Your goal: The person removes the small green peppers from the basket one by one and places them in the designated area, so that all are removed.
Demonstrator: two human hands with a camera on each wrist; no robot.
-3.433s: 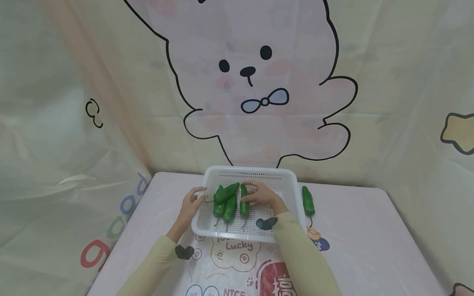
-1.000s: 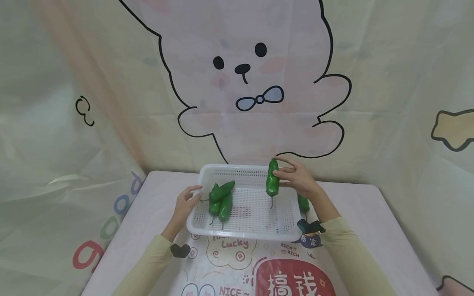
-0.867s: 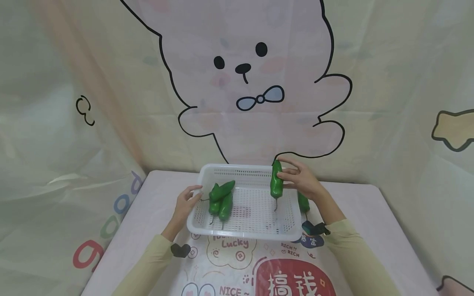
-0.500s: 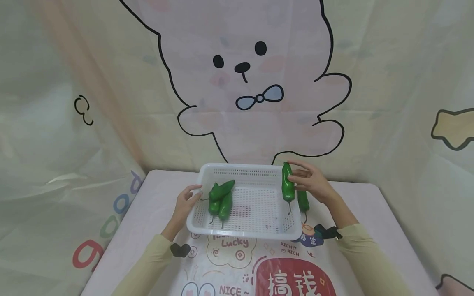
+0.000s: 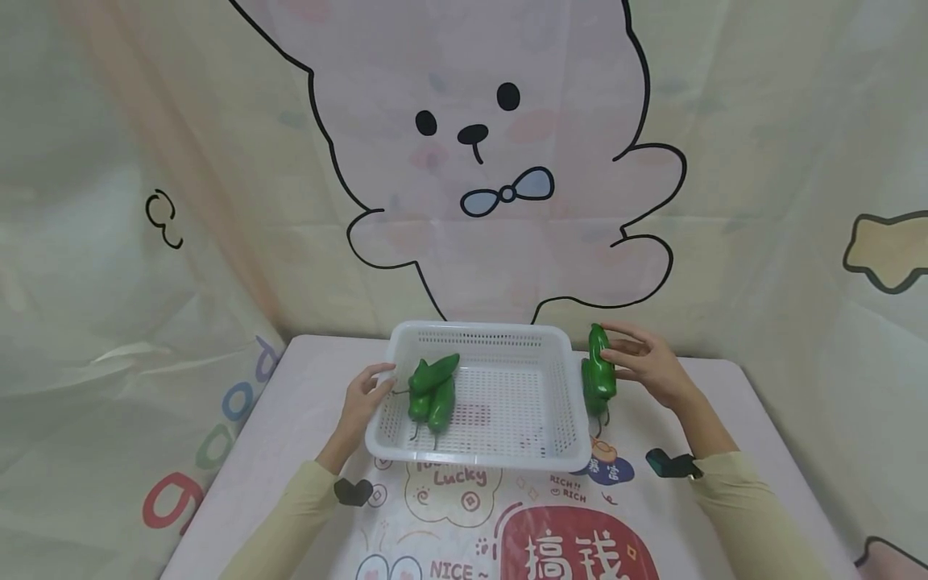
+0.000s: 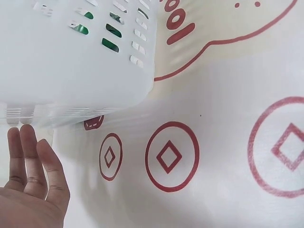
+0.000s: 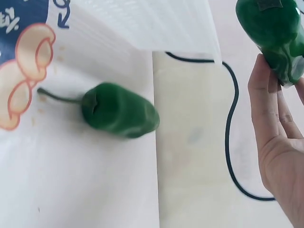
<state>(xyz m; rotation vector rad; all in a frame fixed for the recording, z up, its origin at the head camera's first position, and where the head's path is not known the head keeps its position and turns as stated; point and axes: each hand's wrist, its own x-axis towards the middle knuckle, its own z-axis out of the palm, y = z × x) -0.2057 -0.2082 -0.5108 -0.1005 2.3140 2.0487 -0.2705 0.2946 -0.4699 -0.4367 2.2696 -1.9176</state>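
My right hand pinches a glossy green chili pepper between thumb and fingers, just right of the white basket. In the right wrist view the held pepper is raised at the top right, fingertips at its lower end. A second green pepper lies on the table below it, its stem pointing away from the hand. With fairly straight fingers, my left hand touches the basket's left rim. Inside the basket's left part, one pepper lies across two others.
The perforated basket sits on a white printed tablecloth. Behind the table's back edge hangs a curtain with a cartoon bear; similar sheets close in both sides. A dark wristband attachment shows by the right sleeve.
The right hand has taken one pepper from among those in the basket and carried it right, past the right rim, over the pepper on the table. The left hand stays at the left rim.
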